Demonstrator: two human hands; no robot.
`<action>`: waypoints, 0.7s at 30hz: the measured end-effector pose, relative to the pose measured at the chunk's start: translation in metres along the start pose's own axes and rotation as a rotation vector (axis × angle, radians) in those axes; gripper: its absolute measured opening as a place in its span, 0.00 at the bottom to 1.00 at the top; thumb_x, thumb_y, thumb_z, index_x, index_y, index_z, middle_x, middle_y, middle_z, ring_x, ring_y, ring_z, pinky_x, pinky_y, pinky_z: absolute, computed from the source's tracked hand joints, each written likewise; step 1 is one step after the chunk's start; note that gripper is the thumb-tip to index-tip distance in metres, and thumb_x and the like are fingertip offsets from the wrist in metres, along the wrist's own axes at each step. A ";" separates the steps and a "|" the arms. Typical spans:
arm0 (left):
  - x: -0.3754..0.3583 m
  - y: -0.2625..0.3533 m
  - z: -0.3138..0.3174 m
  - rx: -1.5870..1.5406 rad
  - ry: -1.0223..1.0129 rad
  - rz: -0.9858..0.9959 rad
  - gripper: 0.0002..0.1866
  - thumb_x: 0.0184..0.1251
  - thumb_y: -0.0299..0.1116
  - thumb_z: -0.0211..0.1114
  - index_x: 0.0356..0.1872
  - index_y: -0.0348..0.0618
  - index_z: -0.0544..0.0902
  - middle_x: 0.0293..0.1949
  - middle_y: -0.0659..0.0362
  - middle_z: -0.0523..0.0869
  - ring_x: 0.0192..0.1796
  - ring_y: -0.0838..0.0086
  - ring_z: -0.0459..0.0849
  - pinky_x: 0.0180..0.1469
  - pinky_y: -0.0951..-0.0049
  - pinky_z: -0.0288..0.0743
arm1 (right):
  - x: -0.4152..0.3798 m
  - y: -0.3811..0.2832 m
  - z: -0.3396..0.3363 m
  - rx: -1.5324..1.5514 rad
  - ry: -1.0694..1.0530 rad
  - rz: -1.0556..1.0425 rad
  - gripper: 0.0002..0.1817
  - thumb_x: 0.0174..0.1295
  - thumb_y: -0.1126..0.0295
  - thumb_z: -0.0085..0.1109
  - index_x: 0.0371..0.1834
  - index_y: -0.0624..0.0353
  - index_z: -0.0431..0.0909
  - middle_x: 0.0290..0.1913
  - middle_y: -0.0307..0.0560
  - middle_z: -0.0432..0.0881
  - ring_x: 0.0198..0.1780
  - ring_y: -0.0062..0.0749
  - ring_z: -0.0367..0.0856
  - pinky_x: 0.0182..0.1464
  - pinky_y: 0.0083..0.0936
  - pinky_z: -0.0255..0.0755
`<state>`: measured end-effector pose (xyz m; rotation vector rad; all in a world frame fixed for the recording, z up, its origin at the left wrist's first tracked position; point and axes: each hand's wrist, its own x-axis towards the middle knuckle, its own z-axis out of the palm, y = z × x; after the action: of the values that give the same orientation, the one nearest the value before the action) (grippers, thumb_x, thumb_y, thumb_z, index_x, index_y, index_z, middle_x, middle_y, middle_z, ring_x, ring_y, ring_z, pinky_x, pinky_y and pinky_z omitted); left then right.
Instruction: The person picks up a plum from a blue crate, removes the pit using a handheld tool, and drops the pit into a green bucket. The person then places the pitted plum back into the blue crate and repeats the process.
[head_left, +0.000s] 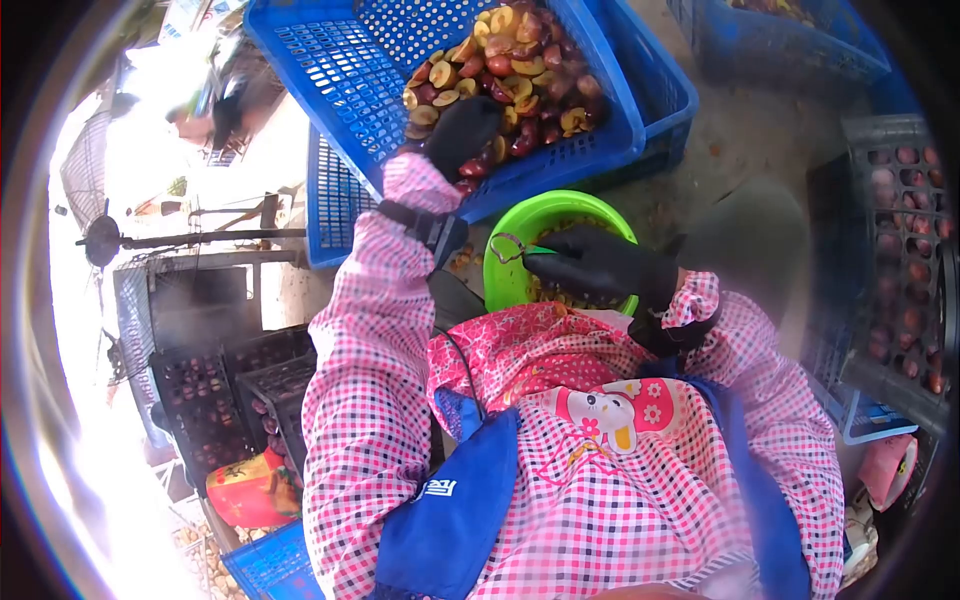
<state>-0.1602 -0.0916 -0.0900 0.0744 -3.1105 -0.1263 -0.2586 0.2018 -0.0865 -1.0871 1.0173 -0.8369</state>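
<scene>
My left hand (465, 133), in a black glove, reaches over the near left part of a blue crate (345, 85). It is at a heap of cut red plums (525, 65) with yellow flesh. Its fingers blend into the dark glove, so I cannot make out whether it grips a piece. My right hand (605, 265), also black-gloved, is closed around the green handle of a pitting tool (510, 248) with a looped metal end. That hand is above a bright green basin (497, 285), which holds small brownish bits, probably pits, partly hidden by the hand.
Another blue crate (665, 95) sits beneath the plum crate. At the right stands a black crate (900, 250) of whole plums. Dark crates (195, 400) with fruit, a red and yellow bag (250, 490) and a fan (100, 240) are on the left.
</scene>
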 end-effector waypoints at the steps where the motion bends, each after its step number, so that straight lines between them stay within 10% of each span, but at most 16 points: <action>1: 0.010 0.003 0.006 0.386 -0.276 0.133 0.14 0.73 0.38 0.52 0.48 0.47 0.84 0.43 0.51 0.86 0.45 0.61 0.86 0.48 0.63 0.80 | 0.007 0.013 0.002 -0.050 0.093 -0.145 0.28 0.69 0.45 0.49 0.40 0.63 0.82 0.32 0.41 0.82 0.33 0.26 0.80 0.39 0.26 0.73; 2: 0.020 0.011 0.018 0.379 -0.273 0.141 0.14 0.73 0.38 0.52 0.48 0.47 0.84 0.43 0.51 0.86 0.45 0.61 0.86 0.48 0.63 0.80 | 0.011 0.024 0.002 -0.100 0.189 -0.287 0.28 0.70 0.45 0.49 0.40 0.63 0.82 0.33 0.43 0.83 0.33 0.28 0.80 0.40 0.27 0.73; 4: 0.039 0.043 0.029 0.085 -0.474 -0.546 0.19 0.71 0.48 0.52 0.52 0.52 0.84 0.46 0.51 0.86 0.49 0.56 0.85 0.54 0.59 0.77 | 0.004 0.011 -0.004 -0.126 0.204 -0.222 0.27 0.70 0.47 0.50 0.41 0.63 0.82 0.34 0.43 0.83 0.35 0.29 0.80 0.42 0.28 0.73; 9: 0.035 0.034 0.002 -0.297 -0.533 -0.327 0.24 0.72 0.51 0.50 0.59 0.50 0.78 0.49 0.52 0.86 0.51 0.57 0.84 0.58 0.61 0.75 | 0.003 -0.005 -0.019 0.164 0.447 -0.088 0.17 0.71 0.55 0.53 0.45 0.59 0.79 0.30 0.38 0.81 0.27 0.21 0.77 0.31 0.24 0.71; 11: 0.008 0.054 -0.011 -1.184 -0.028 -0.426 0.22 0.74 0.45 0.50 0.57 0.39 0.78 0.49 0.54 0.85 0.50 0.65 0.84 0.56 0.65 0.75 | 0.002 -0.010 -0.021 0.286 0.500 -0.100 0.16 0.72 0.55 0.51 0.47 0.57 0.78 0.30 0.36 0.80 0.25 0.18 0.75 0.28 0.20 0.68; 15: -0.021 0.136 -0.034 -1.234 0.248 -0.315 0.21 0.76 0.41 0.49 0.57 0.34 0.77 0.50 0.56 0.84 0.51 0.73 0.82 0.55 0.71 0.74 | 0.001 -0.007 -0.021 0.612 0.431 -0.324 0.15 0.74 0.56 0.46 0.53 0.53 0.74 0.30 0.34 0.79 0.21 0.13 0.70 0.21 0.14 0.62; 18: -0.036 0.160 -0.011 -1.555 0.251 -0.704 0.21 0.78 0.42 0.48 0.60 0.37 0.75 0.49 0.57 0.83 0.51 0.77 0.80 0.54 0.75 0.73 | 0.000 -0.004 -0.019 0.766 0.344 -0.375 0.15 0.75 0.55 0.45 0.51 0.52 0.75 0.30 0.34 0.79 0.20 0.13 0.70 0.21 0.13 0.62; 21: -0.038 0.172 -0.011 -1.820 0.306 -0.434 0.26 0.81 0.49 0.38 0.62 0.37 0.71 0.47 0.57 0.81 0.48 0.77 0.80 0.50 0.76 0.74 | -0.001 -0.009 -0.014 0.706 0.286 -0.329 0.15 0.75 0.56 0.45 0.50 0.54 0.76 0.30 0.34 0.80 0.20 0.13 0.70 0.23 0.12 0.62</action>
<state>-0.1302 0.0802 -0.0656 0.5577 -1.5652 -2.3037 -0.2726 0.1961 -0.0791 -0.5332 0.6809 -1.5115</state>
